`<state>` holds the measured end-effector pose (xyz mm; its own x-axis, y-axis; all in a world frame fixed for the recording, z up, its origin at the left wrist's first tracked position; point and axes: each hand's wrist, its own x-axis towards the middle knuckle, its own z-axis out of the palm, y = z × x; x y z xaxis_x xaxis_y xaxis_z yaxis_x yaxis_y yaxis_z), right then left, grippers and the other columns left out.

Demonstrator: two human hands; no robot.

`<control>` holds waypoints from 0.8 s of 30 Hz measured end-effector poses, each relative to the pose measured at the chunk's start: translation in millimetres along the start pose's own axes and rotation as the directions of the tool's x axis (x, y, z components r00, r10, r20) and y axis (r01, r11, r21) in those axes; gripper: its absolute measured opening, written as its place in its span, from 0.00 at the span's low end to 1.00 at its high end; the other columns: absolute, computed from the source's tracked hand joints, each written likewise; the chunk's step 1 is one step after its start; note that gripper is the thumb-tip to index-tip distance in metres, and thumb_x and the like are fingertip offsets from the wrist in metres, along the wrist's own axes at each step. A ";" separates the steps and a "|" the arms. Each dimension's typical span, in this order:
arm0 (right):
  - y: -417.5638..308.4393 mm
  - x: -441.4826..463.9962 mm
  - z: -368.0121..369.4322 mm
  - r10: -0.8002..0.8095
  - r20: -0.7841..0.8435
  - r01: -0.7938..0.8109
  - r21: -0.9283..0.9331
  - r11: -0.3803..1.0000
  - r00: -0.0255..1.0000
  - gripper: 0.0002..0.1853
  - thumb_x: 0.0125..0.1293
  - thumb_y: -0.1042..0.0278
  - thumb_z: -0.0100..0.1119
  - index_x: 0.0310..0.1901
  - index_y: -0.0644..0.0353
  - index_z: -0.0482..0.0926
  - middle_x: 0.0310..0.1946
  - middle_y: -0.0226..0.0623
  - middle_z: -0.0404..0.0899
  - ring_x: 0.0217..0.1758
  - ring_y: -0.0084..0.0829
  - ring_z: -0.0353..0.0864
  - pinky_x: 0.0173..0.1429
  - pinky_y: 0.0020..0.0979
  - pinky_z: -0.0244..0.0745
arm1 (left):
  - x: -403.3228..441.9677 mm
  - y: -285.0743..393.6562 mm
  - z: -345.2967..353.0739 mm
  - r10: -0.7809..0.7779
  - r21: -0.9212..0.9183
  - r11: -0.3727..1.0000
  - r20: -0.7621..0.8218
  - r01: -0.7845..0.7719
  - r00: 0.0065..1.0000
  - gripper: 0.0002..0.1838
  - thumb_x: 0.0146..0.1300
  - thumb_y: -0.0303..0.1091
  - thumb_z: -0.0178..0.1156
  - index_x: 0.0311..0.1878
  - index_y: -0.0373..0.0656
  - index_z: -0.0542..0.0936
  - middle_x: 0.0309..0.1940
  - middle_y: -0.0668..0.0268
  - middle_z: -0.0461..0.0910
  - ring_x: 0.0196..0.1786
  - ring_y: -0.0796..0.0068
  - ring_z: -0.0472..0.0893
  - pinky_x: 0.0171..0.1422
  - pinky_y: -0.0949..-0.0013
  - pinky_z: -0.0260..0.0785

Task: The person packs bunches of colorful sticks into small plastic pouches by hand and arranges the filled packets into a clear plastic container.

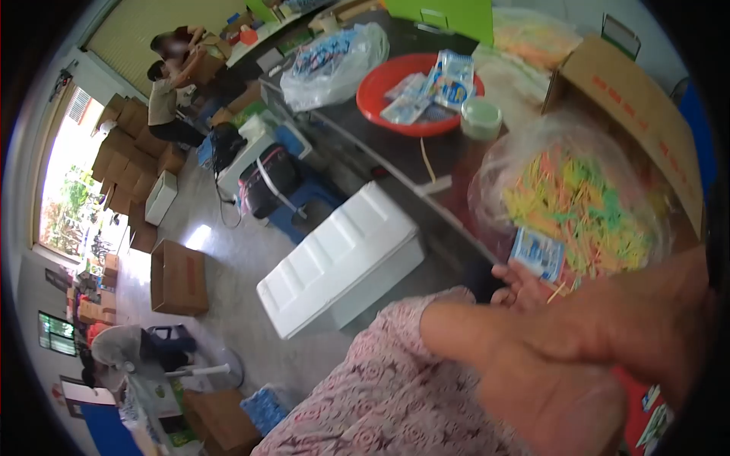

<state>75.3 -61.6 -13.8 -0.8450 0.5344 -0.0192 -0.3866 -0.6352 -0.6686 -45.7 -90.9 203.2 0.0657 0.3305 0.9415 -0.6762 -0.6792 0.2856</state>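
Below the patterned sleeve's cuff, my left hand [520, 287] shows curled fingers at the edge of a small blue-and-white packet [538, 254], seemingly gripping it. A thin pale stick [559, 291] sticks up beside these fingers. Large and blurred near the camera, my right hand [559, 391] crosses over the left wrist; its fingers cannot be made out. Just past the hands lies a clear plastic bag [494, 182] full of thin yellow, green and pink pieces [566, 201]. More packets [454, 80] rest in a red basin [372, 91] on the dark table [342, 114].
A lidded round tub [480, 118] stands by the basin. An open cardboard box [635, 114] borders the bag. Left of the table is a white foam box [342, 258]. People [169, 106] handle cartons at the back; another person [125, 349] bends at lower left.
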 end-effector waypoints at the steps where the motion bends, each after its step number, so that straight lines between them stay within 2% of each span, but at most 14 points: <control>1: -2.4 3.8 6.6 0.031 -0.031 -0.029 0.042 0.999 0.999 0.36 0.68 0.58 0.56 0.72 0.51 0.50 0.68 0.38 0.57 0.49 0.34 0.76 0.52 0.34 0.76 | -1.7 -2.5 3.9 -0.017 -0.002 1.000 -0.038 0.017 0.999 0.22 0.62 0.45 0.55 0.46 0.32 0.78 0.42 0.57 0.76 0.46 0.70 0.76 0.54 0.69 0.66; 3: -37.3 10.2 24.0 0.419 -0.204 -0.359 0.274 0.892 0.885 0.35 0.67 0.56 0.56 0.71 0.51 0.52 0.68 0.37 0.57 0.48 0.36 0.76 0.51 0.36 0.74 | 0.0 2.1 -7.1 -0.007 -0.006 1.000 -0.047 0.007 0.999 0.22 0.61 0.45 0.55 0.46 0.32 0.78 0.42 0.57 0.76 0.46 0.70 0.76 0.54 0.69 0.66; 4: -42.1 15.3 30.4 0.465 -0.268 -0.423 0.201 0.884 0.844 0.32 0.68 0.55 0.53 0.70 0.52 0.55 0.67 0.38 0.59 0.46 0.37 0.75 0.51 0.38 0.73 | -1.3 -0.5 -5.7 -0.003 -0.019 1.000 -0.058 0.002 0.998 0.22 0.61 0.45 0.55 0.46 0.32 0.78 0.42 0.57 0.76 0.46 0.70 0.76 0.55 0.69 0.66; 5: -25.2 -6.3 41.0 0.198 -0.286 -0.077 0.384 0.920 0.938 0.28 0.68 0.58 0.53 0.67 0.55 0.60 0.62 0.39 0.66 0.44 0.34 0.76 0.49 0.35 0.74 | -8.7 2.1 -13.7 -0.090 -0.029 0.996 -0.060 0.089 0.994 0.24 0.62 0.47 0.53 0.47 0.34 0.78 0.46 0.56 0.75 0.49 0.68 0.75 0.56 0.67 0.63; 6: -19.1 -6.7 47.0 0.194 -0.323 -0.060 0.382 0.922 0.926 0.28 0.68 0.58 0.53 0.67 0.55 0.60 0.62 0.39 0.66 0.44 0.34 0.76 0.49 0.35 0.74 | -22.1 5.2 -24.2 -0.179 -0.054 0.983 -0.065 0.175 0.982 0.25 0.63 0.50 0.52 0.48 0.35 0.78 0.49 0.55 0.74 0.51 0.66 0.73 0.58 0.65 0.61; 8: -11.7 -2.0 48.5 0.010 -0.364 -0.007 0.008 1.000 0.931 0.24 0.70 0.62 0.50 0.64 0.59 0.64 0.55 0.38 0.72 0.44 0.26 0.76 0.44 0.27 0.73 | -43.7 0.5 -39.4 -0.164 0.100 0.973 -0.344 0.210 0.925 0.20 0.65 0.43 0.53 0.49 0.36 0.79 0.50 0.58 0.74 0.49 0.69 0.74 0.56 0.68 0.63; 9: -10.4 -4.5 48.2 -0.071 -0.371 0.003 -0.180 0.984 0.926 0.21 0.71 0.64 0.49 0.63 0.61 0.66 0.52 0.37 0.76 0.43 0.22 0.76 0.42 0.24 0.73 | -49.0 3.9 -39.8 -0.238 0.113 0.937 -0.493 0.332 0.837 0.17 0.66 0.39 0.52 0.49 0.37 0.79 0.48 0.60 0.75 0.48 0.70 0.75 0.54 0.69 0.64; 10: -10.0 -4.6 48.1 -0.057 -0.376 -0.013 -0.180 0.984 0.925 0.21 0.71 0.65 0.48 0.63 0.62 0.66 0.52 0.37 0.76 0.42 0.22 0.76 0.41 0.22 0.72 | -53.7 8.1 -43.6 -0.301 0.115 0.880 -0.616 0.461 0.728 0.14 0.67 0.35 0.52 0.48 0.37 0.79 0.46 0.61 0.76 0.47 0.72 0.75 0.53 0.70 0.65; 12: -9.9 -7.6 47.0 -0.059 -0.413 -0.017 -0.178 0.984 0.909 0.21 0.72 0.66 0.48 0.63 0.63 0.66 0.52 0.36 0.76 0.40 0.22 0.75 0.40 0.21 0.71 | -76.2 -2.2 -68.9 -0.302 0.429 0.557 -0.693 0.711 0.655 0.18 0.71 0.39 0.49 0.53 0.34 0.76 0.45 0.60 0.77 0.51 0.68 0.76 0.59 0.70 0.64; 13: -9.7 -8.2 47.2 -0.053 -0.402 -0.034 -0.204 0.978 0.914 0.20 0.71 0.67 0.47 0.63 0.63 0.66 0.52 0.37 0.76 0.40 0.22 0.75 0.40 0.21 0.72 | -87.6 -10.6 -81.1 -0.319 0.497 0.466 -0.677 0.732 0.663 0.14 0.68 0.35 0.53 0.49 0.36 0.78 0.43 0.61 0.77 0.48 0.70 0.76 0.54 0.70 0.66; 15: -9.0 -9.5 46.2 -0.024 -0.372 -0.074 -0.249 0.966 0.928 0.19 0.71 0.70 0.47 0.62 0.65 0.67 0.52 0.40 0.77 0.41 0.22 0.75 0.40 0.23 0.72 | -112.2 -31.6 -100.6 -0.353 0.552 0.380 -0.656 0.743 0.667 0.10 0.64 0.31 0.57 0.45 0.38 0.80 0.42 0.63 0.78 0.46 0.72 0.76 0.50 0.70 0.67; 17: -10.7 -10.5 44.4 -0.045 -0.365 -0.067 -0.290 0.955 0.930 0.19 0.71 0.69 0.47 0.61 0.65 0.68 0.52 0.40 0.77 0.41 0.22 0.75 0.40 0.22 0.72 | -133.5 -51.8 -113.2 -0.412 0.747 0.133 -0.556 0.651 0.722 0.09 0.59 0.30 0.61 0.42 0.41 0.82 0.43 0.62 0.78 0.44 0.66 0.77 0.48 0.66 0.67; 21: -7.1 -14.0 36.7 -0.073 -0.342 -0.060 -0.362 0.930 0.937 0.18 0.71 0.69 0.47 0.61 0.65 0.68 0.51 0.39 0.77 0.40 0.21 0.75 0.40 0.22 0.72 | -157.1 -85.9 -115.0 -0.605 0.842 0.037 -0.410 0.538 0.683 0.09 0.54 0.32 0.65 0.39 0.43 0.84 0.40 0.64 0.79 0.44 0.64 0.76 0.51 0.64 0.65; 24: -3.2 -18.5 30.1 -0.085 -0.369 -0.059 -0.364 0.930 0.925 0.18 0.72 0.69 0.47 0.60 0.65 0.69 0.50 0.39 0.77 0.40 0.20 0.74 0.40 0.22 0.72 | -168.8 -105.9 -112.4 -0.581 0.888 -0.024 -0.386 0.459 0.717 0.10 0.49 0.33 0.66 0.37 0.45 0.84 0.38 0.65 0.78 0.43 0.62 0.75 0.52 0.60 0.61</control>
<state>81.0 -86.3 11.0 -0.6125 0.7547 -0.2351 -0.1748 -0.4193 -0.8908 -67.6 -1.1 -6.0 0.1568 0.8843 0.4398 0.6984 -0.4141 0.5837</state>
